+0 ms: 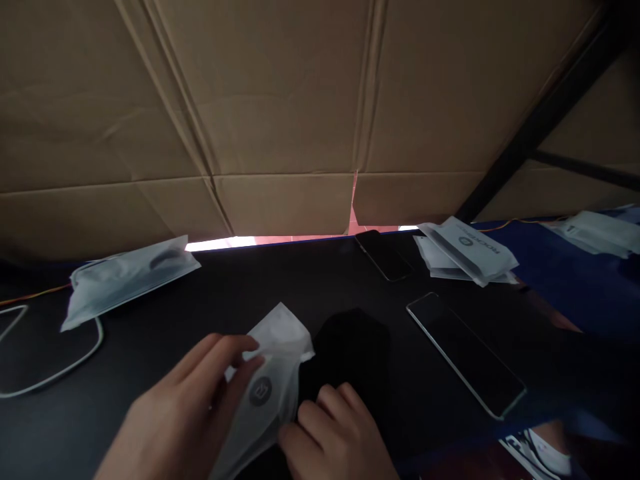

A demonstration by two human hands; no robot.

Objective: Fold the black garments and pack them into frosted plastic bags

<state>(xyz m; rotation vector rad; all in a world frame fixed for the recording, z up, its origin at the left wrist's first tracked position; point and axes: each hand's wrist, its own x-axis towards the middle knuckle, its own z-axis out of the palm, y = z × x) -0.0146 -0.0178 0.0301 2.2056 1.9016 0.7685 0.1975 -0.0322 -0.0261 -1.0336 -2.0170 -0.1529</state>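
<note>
A white translucent pouch with a round dark logo lies between my hands at the front of the black table. My left hand pinches its upper left edge between thumb and fingers, near the flap. Lower down, my right hand is curled, with the thumb pressed against the pouch's right edge. The flap at the top stands partly up. To the right of my right hand lies a phone with a dark screen and light frame, apart from both hands.
A second dark phone lies farther back, beside several printed white pouches. At the left are a filled translucent pouch and a white cable. Cardboard walls the back; a black metal bar slants at right.
</note>
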